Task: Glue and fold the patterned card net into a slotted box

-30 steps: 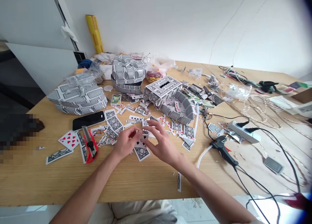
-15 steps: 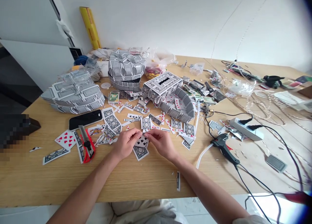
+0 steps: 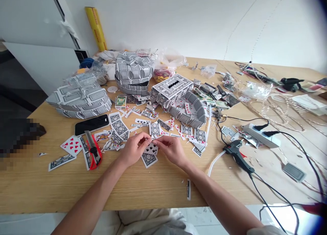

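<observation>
My left hand [image 3: 136, 147] and my right hand [image 3: 171, 149] meet over the middle of the table, fingertips pinched close together. Whatever small piece lies between them is too small to make out. Just under the fingertips is a face-up playing card with black pips [image 3: 151, 149], partly hidden by my left hand. A patterned card back [image 3: 149, 160] lies below it on the wood. Scattered cards and cut strips surround both hands, among them a small patterned piece [image 3: 154, 128] just beyond the fingertips.
A red cutter [image 3: 94, 156] and a black phone [image 3: 92, 125] lie left. Behind stand woven card boxes [image 3: 135, 71] and an open curved card tray [image 3: 199, 109]. At right are a glue gun [image 3: 238, 156], a power strip [image 3: 260, 135] and tangled cords.
The whole view has shifted slightly, so things appear a little further right. Both hands remain pinched together over the cards, with only slight finger movement.
</observation>
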Motion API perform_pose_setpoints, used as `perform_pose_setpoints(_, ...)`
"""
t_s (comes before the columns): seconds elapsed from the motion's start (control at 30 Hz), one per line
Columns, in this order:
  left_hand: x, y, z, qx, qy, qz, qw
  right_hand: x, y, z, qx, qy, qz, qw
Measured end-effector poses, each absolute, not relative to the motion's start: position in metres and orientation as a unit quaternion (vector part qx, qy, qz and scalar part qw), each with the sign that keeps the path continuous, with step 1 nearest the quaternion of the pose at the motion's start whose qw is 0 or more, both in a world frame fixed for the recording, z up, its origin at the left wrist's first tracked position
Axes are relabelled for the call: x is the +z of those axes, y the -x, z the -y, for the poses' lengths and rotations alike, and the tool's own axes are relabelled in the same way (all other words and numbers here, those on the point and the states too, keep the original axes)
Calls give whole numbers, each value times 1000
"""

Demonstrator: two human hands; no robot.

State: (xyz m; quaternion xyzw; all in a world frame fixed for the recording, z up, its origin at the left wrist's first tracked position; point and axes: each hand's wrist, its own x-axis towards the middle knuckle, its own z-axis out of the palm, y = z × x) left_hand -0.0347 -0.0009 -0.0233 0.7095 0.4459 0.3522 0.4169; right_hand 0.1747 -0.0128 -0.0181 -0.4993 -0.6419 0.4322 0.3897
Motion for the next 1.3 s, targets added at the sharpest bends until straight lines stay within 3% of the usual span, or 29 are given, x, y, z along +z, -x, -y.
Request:
perform_pose_setpoints(0.33,-21,35,2,347,-741,-456,351,-19,-167,16,484,499,609,380)
perform_pose_setpoints(0.57,-20,43,-1,363,-757,-464,283,-26,-174,9,462,524,573,428)
perform_pose_setpoints(0.73,-12,53,-2,246,-837,-467,140,-31,-180,0,481,525,473,518)
perform_pose_setpoints(0.87,-13,46,2,160,-873,-454,76,-30,-181,0,516,508,426,543)
perform_pose_setpoints(1.3,-32,41,1,191,-851,-482,86,-32,-184,-2,534,505,376,564)
